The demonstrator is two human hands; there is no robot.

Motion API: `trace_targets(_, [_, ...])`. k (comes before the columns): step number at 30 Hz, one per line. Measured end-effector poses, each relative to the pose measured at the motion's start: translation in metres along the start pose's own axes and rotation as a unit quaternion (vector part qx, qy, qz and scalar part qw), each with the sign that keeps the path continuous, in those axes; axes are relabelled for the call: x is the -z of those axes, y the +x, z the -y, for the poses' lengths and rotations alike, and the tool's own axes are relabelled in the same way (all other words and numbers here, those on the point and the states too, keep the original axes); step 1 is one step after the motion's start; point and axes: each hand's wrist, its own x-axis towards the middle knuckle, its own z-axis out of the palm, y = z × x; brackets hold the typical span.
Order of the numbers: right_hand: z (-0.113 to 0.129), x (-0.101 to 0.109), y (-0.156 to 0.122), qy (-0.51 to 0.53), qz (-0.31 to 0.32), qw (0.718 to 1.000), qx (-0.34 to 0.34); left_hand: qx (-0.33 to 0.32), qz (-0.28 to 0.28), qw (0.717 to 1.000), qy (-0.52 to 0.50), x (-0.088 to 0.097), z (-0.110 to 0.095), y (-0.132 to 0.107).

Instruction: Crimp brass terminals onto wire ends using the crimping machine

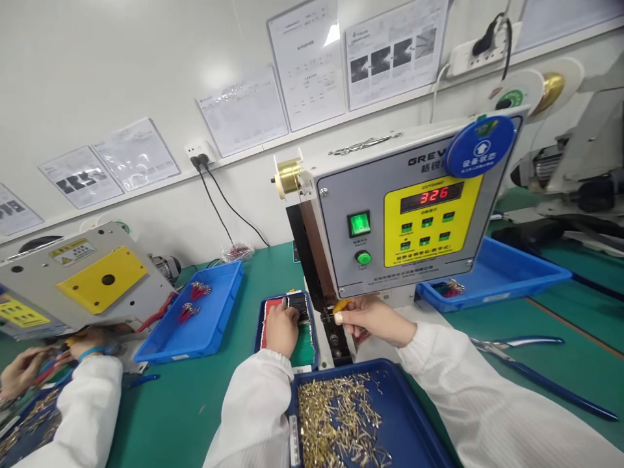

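My left hand (283, 328) reaches over a small blue tray (316, 354) with red, black and green sections of small pieces. Its fingers are curled down at the black pieces (298, 304), and what they pinch is hidden. My right hand (375, 318) is closed at the working head (334, 335) of the grey machine (370, 195). A yellow cover shows on a fingertip there; the thing in the pinch cannot be made out. Something reddish shows under that hand. Between my forearms, a dark blue tray (414, 416) holds many small gold-coloured metal pins (336, 416).
Blue-handled pliers (531, 367) lie right of my right forearm. A blue bin (517, 276) stands behind them. Left, another blue bin (195, 331) holds red bundles. A co-worker's hands (58, 357) work at a second machine (92, 279) at far left.
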Motion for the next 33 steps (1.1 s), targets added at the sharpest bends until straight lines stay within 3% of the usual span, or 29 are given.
trace_targets(5, [-0.002,-0.007,0.003,-0.015,-0.052,0.997,0.056,-0.012,-0.014,1.000,-0.004,-0.006,0.003,0.002])
trace_targets(12, [-0.007,-0.009,0.006,-0.001,-0.051,0.996,0.079,-0.036,-0.057,0.998,-0.006,-0.014,0.006,0.003])
trace_targets(18, [-0.011,-0.006,0.007,-0.006,-0.042,0.995,0.095,-0.076,-0.151,0.985,-0.045,-0.001,-0.009,-0.008])
trace_targets(25, [-0.015,-0.004,0.009,-0.033,-0.038,0.995,0.088,-0.156,-0.254,0.945,-0.137,0.015,-0.033,-0.024])
trace_targets(33, [-0.015,-0.005,0.010,-0.029,-0.039,0.995,0.088,-0.210,-0.293,0.922,-0.141,0.021,-0.040,-0.030])
